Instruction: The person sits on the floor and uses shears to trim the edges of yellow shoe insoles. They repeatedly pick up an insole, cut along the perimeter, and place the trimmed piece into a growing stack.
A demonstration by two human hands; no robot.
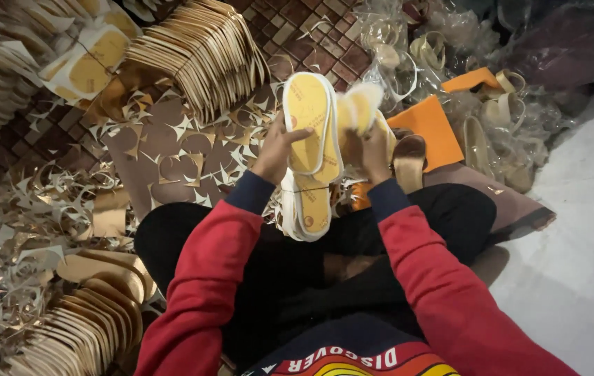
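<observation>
1. The left hand (279, 150) grips a stack of yellow insoles (309, 125) with white rims, its thumb laid across the top one and its other fingers hidden behind the stack. The stack is held up above the person's lap, and further insoles (311, 205) of the same kind lie just under it, against the knees.
2. The right hand (375, 153) is closed on a single yellow insole (358, 108), pinching it at its lower end; this piece is blurred (I cannot make out each finger). It stands just beside the stack, touching or almost touching its right edge.
3. Both arms wear red sleeves (206, 278) with dark blue cuffs, over black trousers.
4. Behind the hands, a fanned row of tan soles (206, 56) lies on the brown tiled floor, and another row (95, 327) sits at the lower left.
5. Gold foil offcuts (25, 209) are strewn across the left side.
6. To the right lie orange sheets (430, 125) and clear bags of straps (492, 118).
</observation>
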